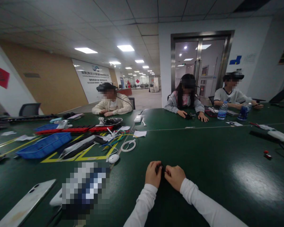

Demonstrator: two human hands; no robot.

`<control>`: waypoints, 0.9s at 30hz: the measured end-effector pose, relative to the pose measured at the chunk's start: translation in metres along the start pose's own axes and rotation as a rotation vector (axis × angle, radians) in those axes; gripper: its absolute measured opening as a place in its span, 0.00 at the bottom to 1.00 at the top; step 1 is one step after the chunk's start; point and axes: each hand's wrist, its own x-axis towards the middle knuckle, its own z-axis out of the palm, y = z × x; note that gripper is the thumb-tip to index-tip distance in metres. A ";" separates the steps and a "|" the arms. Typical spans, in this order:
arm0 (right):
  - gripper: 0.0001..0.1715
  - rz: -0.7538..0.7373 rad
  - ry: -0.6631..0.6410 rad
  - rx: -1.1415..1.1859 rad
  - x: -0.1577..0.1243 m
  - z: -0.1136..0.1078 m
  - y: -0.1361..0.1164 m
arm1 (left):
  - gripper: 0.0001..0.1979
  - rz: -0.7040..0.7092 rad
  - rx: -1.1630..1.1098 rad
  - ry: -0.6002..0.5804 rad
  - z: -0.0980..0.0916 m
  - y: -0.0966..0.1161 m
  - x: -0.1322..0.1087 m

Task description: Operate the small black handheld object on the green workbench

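Note:
Close in front of me over the green table (203, 151), my left hand (152, 175) is closed round a small black object (160, 167). Its kind cannot be made out, as the fingers cover most of it. My right hand (176, 177) is curled in a pinch at the object's right edge, its fingertips turned inward and partly hidden. The two hands are a small gap apart, both in white sleeves. A round white disc (113, 158) and a coiled white cable (128, 146) lie beyond them to the left.
Left are a blue tray (46, 145), a phone (26, 205), and a partly blurred-out package (85, 189). A wrench (144, 122) and white box (138, 118) lie ahead. Three people with headsets sit opposite, near water bottles (222, 111). A small red-and-black part (267, 154) lies right.

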 end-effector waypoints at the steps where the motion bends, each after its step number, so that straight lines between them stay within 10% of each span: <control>1: 0.10 0.005 -0.007 0.000 -0.001 -0.002 -0.001 | 0.11 -0.005 0.000 0.003 0.000 0.000 0.000; 11: 0.09 0.035 -0.039 0.021 -0.003 -0.009 -0.006 | 0.12 -0.010 0.157 -0.044 0.001 0.003 -0.001; 18: 0.11 -0.004 -0.057 0.136 -0.021 -0.015 0.001 | 0.12 -0.173 0.443 0.066 -0.044 -0.016 0.000; 23: 0.14 -0.053 -0.123 0.261 -0.069 -0.030 0.028 | 0.17 -0.388 0.598 0.183 -0.076 -0.017 0.009; 27: 0.19 -0.020 -0.059 0.267 -0.143 -0.031 0.077 | 0.23 -0.201 0.520 0.249 -0.085 0.024 -0.034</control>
